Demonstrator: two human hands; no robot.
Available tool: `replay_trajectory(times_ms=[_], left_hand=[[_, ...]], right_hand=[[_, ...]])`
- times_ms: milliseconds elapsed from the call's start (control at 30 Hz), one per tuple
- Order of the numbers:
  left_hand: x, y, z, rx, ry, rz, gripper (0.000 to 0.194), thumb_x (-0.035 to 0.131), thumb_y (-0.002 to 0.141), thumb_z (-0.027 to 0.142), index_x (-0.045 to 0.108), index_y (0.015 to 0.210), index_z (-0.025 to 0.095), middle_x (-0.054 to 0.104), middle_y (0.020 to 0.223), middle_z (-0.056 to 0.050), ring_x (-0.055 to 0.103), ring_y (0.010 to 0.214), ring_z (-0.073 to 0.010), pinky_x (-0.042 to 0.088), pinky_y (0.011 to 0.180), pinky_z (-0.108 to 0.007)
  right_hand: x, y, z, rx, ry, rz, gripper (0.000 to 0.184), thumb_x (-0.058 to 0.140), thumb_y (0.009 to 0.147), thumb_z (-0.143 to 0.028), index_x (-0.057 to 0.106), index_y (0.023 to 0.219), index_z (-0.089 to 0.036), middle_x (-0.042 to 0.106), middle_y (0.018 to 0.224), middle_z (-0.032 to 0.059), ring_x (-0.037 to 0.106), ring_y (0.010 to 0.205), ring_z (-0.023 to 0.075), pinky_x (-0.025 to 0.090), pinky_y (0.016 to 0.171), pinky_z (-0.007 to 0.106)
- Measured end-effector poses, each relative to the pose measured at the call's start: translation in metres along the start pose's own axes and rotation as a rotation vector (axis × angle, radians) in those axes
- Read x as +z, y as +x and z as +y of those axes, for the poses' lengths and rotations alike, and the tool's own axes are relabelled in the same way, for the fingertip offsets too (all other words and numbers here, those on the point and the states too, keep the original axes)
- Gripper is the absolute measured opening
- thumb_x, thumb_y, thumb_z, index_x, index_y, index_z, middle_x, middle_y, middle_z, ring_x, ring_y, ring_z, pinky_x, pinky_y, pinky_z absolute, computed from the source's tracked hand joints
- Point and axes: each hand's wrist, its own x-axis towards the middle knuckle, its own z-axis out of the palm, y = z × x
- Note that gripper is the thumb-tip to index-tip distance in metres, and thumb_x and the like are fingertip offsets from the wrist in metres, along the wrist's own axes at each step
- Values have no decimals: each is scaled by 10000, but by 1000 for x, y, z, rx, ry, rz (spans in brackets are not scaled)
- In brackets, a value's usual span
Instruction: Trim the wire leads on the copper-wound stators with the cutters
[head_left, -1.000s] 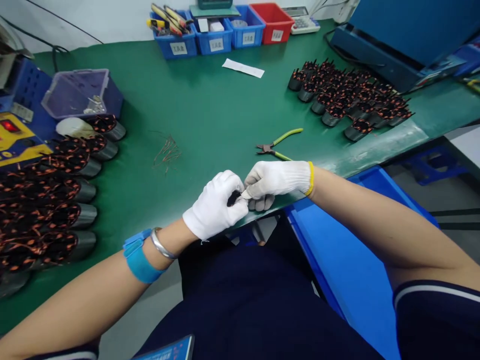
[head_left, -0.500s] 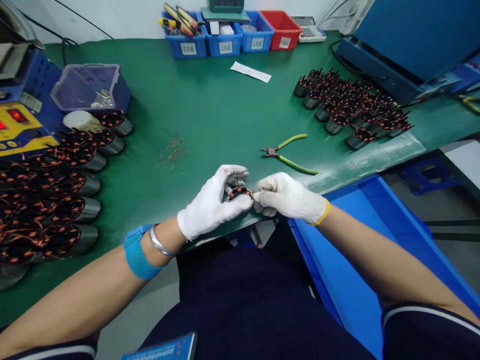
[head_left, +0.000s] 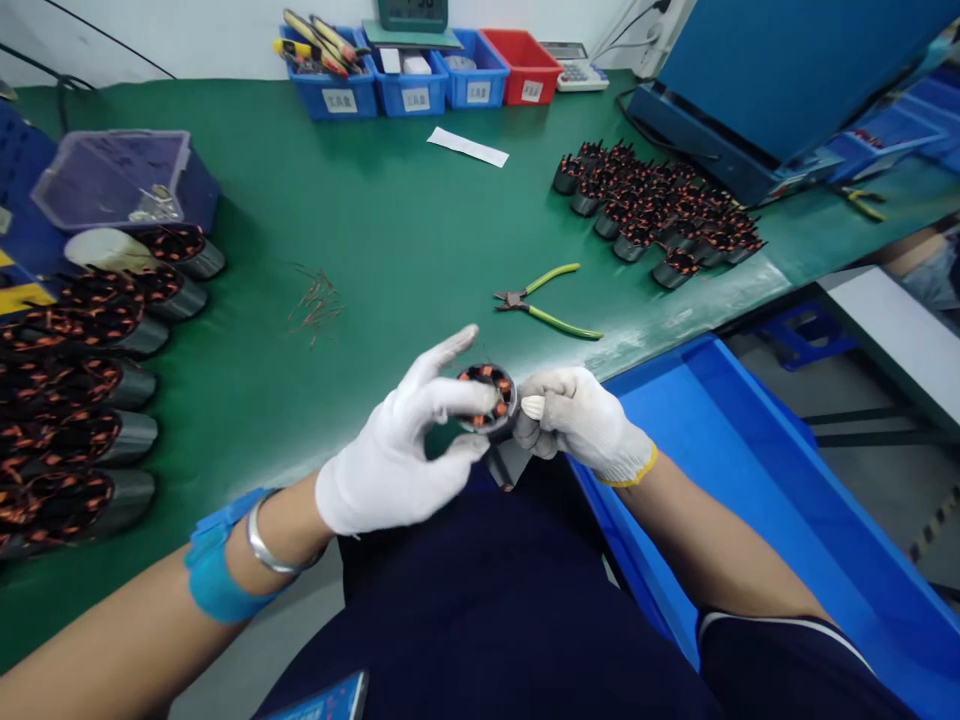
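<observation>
A motor stator (head_left: 511, 412), a dark grey cylinder with black and copper-coloured windings inside, is held at the bench's front edge. My left hand (head_left: 397, 440), in a white glove, grips it with the thumb low on its outer wall and a finger over the windings. The left index finger is stretched out above the rim. My right hand (head_left: 581, 415), in a white knit glove with a yellow cuff, is closed against the stator's right side. Its thumb presses on the curled fingers, and what is pinched there is hidden.
Green-handled cutters (head_left: 551, 300) lie beyond my hands, with wire scraps (head_left: 316, 303) to their left. Rows of stators stand at left (head_left: 131, 440) and at back right (head_left: 637, 240). A large blue bin (head_left: 720, 450) sits below the bench edge, by my right arm.
The stator has tipped so more of its opening and wall show. My left fingers have shifted from around it to its near rim, index finger extended. The whole view has moved rightward.
</observation>
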Motion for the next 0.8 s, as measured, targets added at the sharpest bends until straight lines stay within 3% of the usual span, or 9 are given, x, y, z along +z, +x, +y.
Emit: replay_trajectory(times_ms=[100, 167, 233, 300, 367, 467, 633, 733, 800], left_hand=[[-2, -5, -1, 457, 229, -39, 299, 778, 693, 192, 584, 920, 210, 382, 1531, -142, 574, 1246, -311, 557, 965, -455], [-4, -5, -1, 557, 217, 37, 266, 793, 694, 269, 564, 815, 206, 552, 1371, -101, 614, 1177, -288, 553, 967, -476], [-6, -3, 0, 330, 45, 233, 252, 743, 767, 360, 547, 767, 202, 636, 1216, -80, 649, 1109, -265, 559, 947, -467], [-7, 3, 1, -175, -278, 258, 350, 604, 858, 535, 558, 808, 192, 673, 1094, -105, 707, 964, -255, 606, 806, -420], [-10, 9, 1, -708, -635, -90, 576, 426, 866, 718, 568, 885, 161, 696, 903, -126, 726, 712, -243, 604, 586, -362], [-14, 13, 4, -991, -853, -493, 603, 499, 828, 715, 553, 982, 134, 664, 683, -77, 663, 494, -200, 512, 412, -261], [-23, 9, 15, -641, -696, -299, 484, 699, 825, 344, 488, 1237, 206, 671, 912, -68, 724, 753, -199, 585, 555, -261], [-26, 6, 20, -213, -422, -287, 299, 745, 763, 265, 625, 1031, 209, 669, 1127, -127, 667, 1092, -284, 587, 874, -425], [-26, 4, 20, 81, -178, -268, 193, 779, 724, 282, 624, 807, 205, 675, 1171, -126, 650, 1111, -286, 554, 940, -458]], right_hand=[[4, -7, 0, -25, 58, -37, 301, 666, 683, -425, 579, 562, -163, 561, 457, -12, 426, 323, 69, 338, 304, 174], [6, -12, -2, -53, 52, -62, 309, 659, 702, -425, 582, 563, -160, 563, 468, -5, 439, 335, 75, 338, 308, 178], [7, -17, -3, -118, -7, -63, 305, 645, 740, -407, 590, 576, -155, 572, 496, 1, 460, 364, 79, 349, 329, 182], [7, -19, -4, -201, -104, -40, 295, 628, 780, -374, 594, 588, -153, 568, 514, 0, 471, 391, 81, 357, 355, 186], [7, -19, -3, -267, -194, -13, 284, 611, 810, -339, 598, 596, -153, 556, 515, -5, 470, 407, 80, 357, 379, 190], [8, -17, 0, -291, -253, 14, 260, 608, 816, -309, 618, 612, -150, 554, 520, -8, 473, 424, 79, 367, 404, 191], [12, -13, 7, -66, -2, -24, 289, 639, 732, -397, 575, 572, -166, 541, 460, -19, 431, 332, 77, 323, 315, 181], [17, -12, 9, -5, 122, -17, 341, 661, 674, -452, 544, 521, -171, 505, 395, -23, 371, 276, 70, 249, 261, 175], [19, -13, 10, 14, 144, -30, 359, 671, 660, -467, 547, 504, -168, 506, 388, -16, 365, 269, 69, 237, 252, 174]])
